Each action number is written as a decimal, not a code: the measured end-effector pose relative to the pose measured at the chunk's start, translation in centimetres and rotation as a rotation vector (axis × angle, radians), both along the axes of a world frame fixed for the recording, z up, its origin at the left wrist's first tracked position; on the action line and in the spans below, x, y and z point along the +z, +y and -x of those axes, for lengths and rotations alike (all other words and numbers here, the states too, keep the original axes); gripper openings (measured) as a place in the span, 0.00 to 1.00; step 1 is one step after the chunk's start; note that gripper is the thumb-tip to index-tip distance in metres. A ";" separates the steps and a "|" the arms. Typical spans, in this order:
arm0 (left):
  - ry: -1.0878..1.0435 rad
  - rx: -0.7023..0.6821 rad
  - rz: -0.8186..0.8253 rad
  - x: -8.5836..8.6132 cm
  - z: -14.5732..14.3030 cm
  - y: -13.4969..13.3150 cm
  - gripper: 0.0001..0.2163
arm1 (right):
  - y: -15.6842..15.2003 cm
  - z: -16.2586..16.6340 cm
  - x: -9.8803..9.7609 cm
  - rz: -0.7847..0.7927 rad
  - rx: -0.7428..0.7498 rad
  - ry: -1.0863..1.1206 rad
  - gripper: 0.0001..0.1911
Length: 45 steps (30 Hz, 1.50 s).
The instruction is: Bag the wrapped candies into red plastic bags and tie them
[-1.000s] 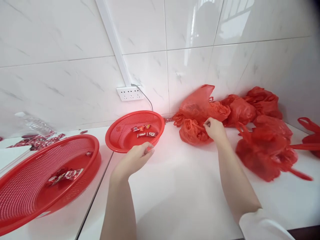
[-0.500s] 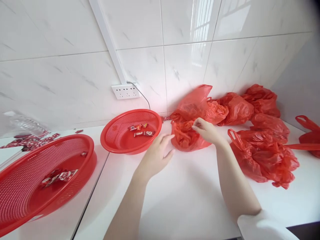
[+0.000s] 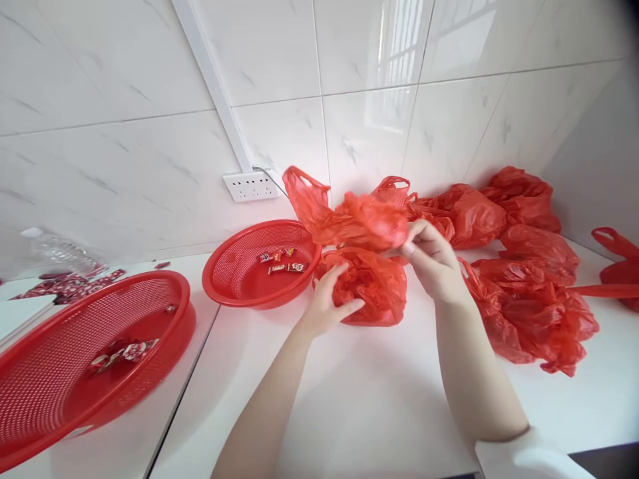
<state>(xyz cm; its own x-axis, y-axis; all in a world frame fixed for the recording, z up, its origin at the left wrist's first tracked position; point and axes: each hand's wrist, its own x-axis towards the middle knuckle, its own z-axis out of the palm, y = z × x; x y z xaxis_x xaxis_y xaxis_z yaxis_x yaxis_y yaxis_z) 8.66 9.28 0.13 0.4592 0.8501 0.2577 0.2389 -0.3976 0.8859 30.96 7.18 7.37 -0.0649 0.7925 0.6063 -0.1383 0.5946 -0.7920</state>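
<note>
A crumpled red plastic bag (image 3: 344,223) hangs in the air, its handle loop sticking up at the left. The thumb and fingers of my right hand (image 3: 432,259) are pinched on its right end. Below it, another red plastic bag (image 3: 382,296) rests on the white table with its mouth loosely bunched. My left hand (image 3: 327,303) is at this lower bag's left side, thumb and fingers apart; whether the fingertips press on the plastic I cannot tell.
A red mesh basket (image 3: 257,299) with several wrapped candies (image 3: 287,267) stands left of my hands. Nearer left is a larger red basket (image 3: 164,346). Several red bags (image 3: 534,313) line the right side. A power strip (image 3: 251,186) is on the tiled wall.
My right hand has lifted a red plastic bag up off the pile. The bag on the table sits nearer and slightly further left. My left hand has moved right to its side.
</note>
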 end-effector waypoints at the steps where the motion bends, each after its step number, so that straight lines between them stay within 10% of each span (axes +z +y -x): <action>1: -0.157 -0.035 0.066 0.8 0.3 -0.2 0.35 | -0.4 0.3 0.2 -0.010 0.036 -0.138 0.05; 4: -0.529 -0.094 0.325 3.0 1.3 -1.0 0.35 | -1.4 2.2 0.6 -0.039 0.176 -0.598 0.02; 10: -0.667 0.289 0.448 4.9 3.4 -0.7 0.21 | -1.0 6.7 -2.5 0.096 0.409 -0.975 0.10; 15: -0.754 0.418 0.519 5.9 4.8 -0.4 0.15 | 2.2 6.6 -6.0 0.470 0.001 -1.300 0.20; 22: -0.841 0.291 0.688 6.5 5.2 -0.9 0.11 | 3.4 4.2 -4.3 0.457 -0.453 -1.062 0.18; 27: -0.826 0.215 0.678 6.2 4.6 -1.2 0.10 | 1.1 4.0 -2.1 0.260 -0.121 -0.389 0.15; 34: -0.750 0.303 0.453 5.7 3.2 -1.3 0.14 | -0.1 5.9 -1.8 0.432 0.467 -0.193 0.16; 40: -0.721 0.711 0.068 5.8 6.9 0.5 0.10 | 0.4 4.6 -2.1 0.355 0.257 -0.368 0.15; 45: -0.556 0.790 -0.494 7.6 9.2 -1.1 0.09 | 0.1 3.9 -1.5 0.269 0.074 -0.535 0.11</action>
